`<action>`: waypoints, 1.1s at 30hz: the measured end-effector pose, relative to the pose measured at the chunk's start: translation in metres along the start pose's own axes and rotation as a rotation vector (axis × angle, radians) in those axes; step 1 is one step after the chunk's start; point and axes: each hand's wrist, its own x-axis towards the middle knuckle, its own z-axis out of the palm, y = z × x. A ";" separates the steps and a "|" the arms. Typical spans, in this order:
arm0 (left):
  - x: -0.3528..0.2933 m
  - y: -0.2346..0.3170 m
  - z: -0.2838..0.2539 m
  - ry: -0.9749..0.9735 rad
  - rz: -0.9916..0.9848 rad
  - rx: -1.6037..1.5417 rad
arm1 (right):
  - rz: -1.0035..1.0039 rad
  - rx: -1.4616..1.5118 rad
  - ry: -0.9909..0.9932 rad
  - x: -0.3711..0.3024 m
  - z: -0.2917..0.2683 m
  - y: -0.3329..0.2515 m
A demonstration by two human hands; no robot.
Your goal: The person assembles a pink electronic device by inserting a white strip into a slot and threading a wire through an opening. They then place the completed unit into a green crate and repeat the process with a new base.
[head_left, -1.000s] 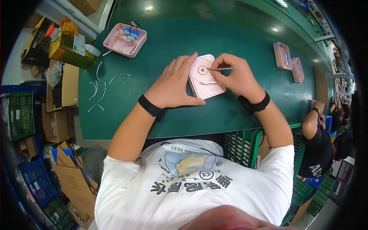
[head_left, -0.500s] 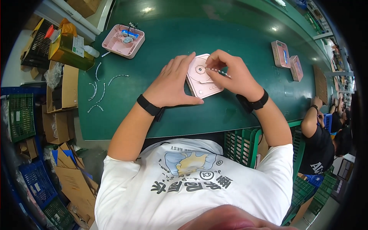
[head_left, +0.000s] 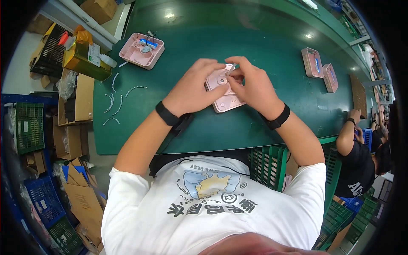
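In front of me on the table lies a pink plastic casing (head_left: 228,103) with a round hub and small round buttons. My left hand (head_left: 193,88) is closed over its left side, the thumb lying across the front near the hub. Between the fingers and thumb of my right hand (head_left: 256,87) is a thin pale strip (head_left: 231,69), tilted up above the hub. The fingers partly hide the casing's upper part. Several curved white strips with dark marks, one of them a lone arc (head_left: 136,89), lie to the left.
An open pink shell (head_left: 141,61) with wires and a blue part sits at the far left, near a yellow-green can (head_left: 85,59). Two more pink shells (head_left: 312,63) stand at the right. A green crate (head_left: 267,165) is below the table edge. A co-worker (head_left: 355,163) is at the right.
My right hand has turned the strip from lying sideways to pointing upward near the hub. My left hand has shifted inward, its thumb now over the casing's front. The view has shifted slightly.
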 end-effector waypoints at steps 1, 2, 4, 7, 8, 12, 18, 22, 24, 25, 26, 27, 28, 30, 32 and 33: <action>0.008 0.002 0.001 0.068 -0.009 -0.042 | -0.034 -0.047 0.013 -0.001 0.001 0.000; 0.014 0.003 0.001 0.070 -0.005 -0.036 | -0.067 -0.094 0.026 -0.002 0.002 -0.001; 0.025 0.006 0.000 0.035 0.002 0.040 | -0.107 -0.140 0.043 -0.003 0.003 0.000; 0.025 0.005 -0.004 0.075 0.041 0.147 | -0.167 -0.189 0.060 -0.003 0.005 0.004; 0.022 0.004 -0.005 0.128 0.074 0.209 | -0.172 -0.188 0.065 -0.003 0.004 0.003; 0.020 0.006 -0.009 0.096 -0.107 0.221 | -0.258 -0.367 -0.026 -0.005 -0.001 0.001; 0.008 0.017 -0.015 0.013 -0.297 0.178 | -0.352 -0.446 -0.070 -0.010 -0.002 -0.003; -0.005 0.009 -0.014 -0.021 -0.331 0.009 | -0.358 -0.450 -0.102 -0.009 -0.002 -0.003; -0.008 0.008 -0.011 -0.024 -0.323 -0.077 | -0.351 -0.442 -0.119 -0.009 0.000 -0.003; -0.009 0.008 -0.011 -0.026 -0.318 -0.121 | -0.352 -0.432 -0.117 -0.009 0.001 -0.002; -0.010 0.007 -0.011 -0.026 -0.317 -0.122 | -0.353 -0.426 -0.113 -0.008 0.002 -0.001; -0.011 0.007 -0.011 -0.023 -0.333 -0.159 | -0.354 -0.419 -0.110 -0.008 0.001 0.000; -0.012 0.007 -0.012 -0.020 -0.349 -0.197 | -0.353 -0.421 -0.110 -0.007 0.001 0.000; -0.012 0.005 -0.011 -0.018 -0.365 -0.235 | -0.348 -0.389 -0.112 -0.005 0.000 0.000; -0.014 0.001 -0.009 -0.013 -0.362 -0.298 | -0.343 -0.369 -0.114 -0.005 0.000 -0.001; -0.015 0.000 -0.009 -0.010 -0.360 -0.329 | -0.338 -0.355 -0.125 -0.004 -0.001 -0.001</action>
